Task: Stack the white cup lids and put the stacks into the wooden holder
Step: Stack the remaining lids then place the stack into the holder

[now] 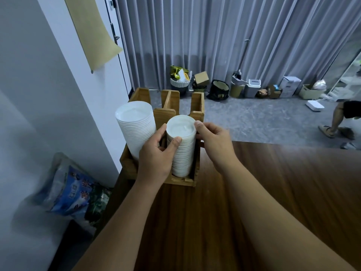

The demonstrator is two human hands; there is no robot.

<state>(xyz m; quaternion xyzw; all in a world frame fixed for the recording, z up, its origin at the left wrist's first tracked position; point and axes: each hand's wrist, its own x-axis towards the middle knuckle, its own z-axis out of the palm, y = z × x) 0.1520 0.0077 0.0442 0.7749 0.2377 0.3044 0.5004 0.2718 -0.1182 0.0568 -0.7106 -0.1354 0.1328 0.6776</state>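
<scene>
Here, centre of the frame: the wooden holder (176,106) stands at the far left corner of the counter (273,192), hard by the white wall. Two lid stacks stand in it. The larger stack (134,126), upper left of the holder, stands free and leans a little left. The smaller stack (182,145) sits in the near compartment, base down inside the front wall.

Left hand (156,155): fingers curled round the smaller stack's left side, thumb pressed on its ribbed flank just below the top lid. Right hand (213,141): thumb tip on the right rim of the top lid, the other fingers curled behind the stack; mostly hidden.

Step in hand, as I judge it: seating and squaring the second stack in its slot. Next move likely calls for settling the lids flush and letting go evenly with both hands so the column does not tip. No loose lids show on the counter; task looks nearly done
</scene>
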